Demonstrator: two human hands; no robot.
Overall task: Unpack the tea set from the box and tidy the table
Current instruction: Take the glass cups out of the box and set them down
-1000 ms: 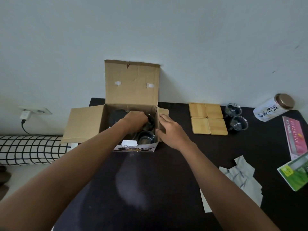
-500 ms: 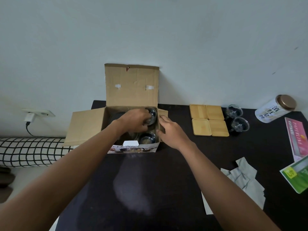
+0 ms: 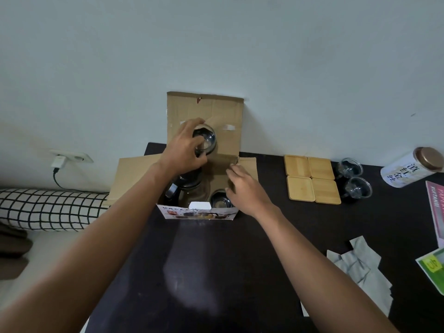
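1. The left hand (image 3: 185,150) holds a glass cup (image 3: 204,140) above the open box (image 3: 199,183), in front of the raised back flap (image 3: 216,109). The fingers wrap around the cup's side, thumb on top, and its mouth faces the camera.
2. The cup is small, clear and dark-tinted, with a round rim that catches the light. Part of it is hidden behind the fingers.
3. The right hand (image 3: 245,191) rests on the box's right wall, fingers curled loosely over the cardboard edge beside the right flap (image 3: 249,164). It grips nothing else.
4. The box stands at the back of the black table (image 3: 216,272), against the wall. Its left flap (image 3: 134,174) lies folded outward, and its front panel (image 3: 199,213) carries a printed picture.
5. Inside the box sits a dark teapot (image 3: 185,186) on the left, partly hidden by the left forearm. Another cup (image 3: 219,200) sits in the front right corner, just beside the right hand. A small white card (image 3: 199,205) stands at the front edge.
6. To the right of the box lie four wooden coasters (image 3: 312,182), laid in a square and touching each other.
7. Just beside the coasters stand two more cups (image 3: 353,179), one behind the other.
8. Further right lies a white tin (image 3: 408,169) on its side with a brown lid.
9. At the table's right edge sit a pink packet (image 3: 436,207) and a green packet (image 3: 432,267).
10. Grey sachets (image 3: 355,263) lie scattered on the near right of the table.
11. Left of the table is a checked cushion (image 3: 48,207), with a plug (image 3: 58,162) in the wall socket above it.
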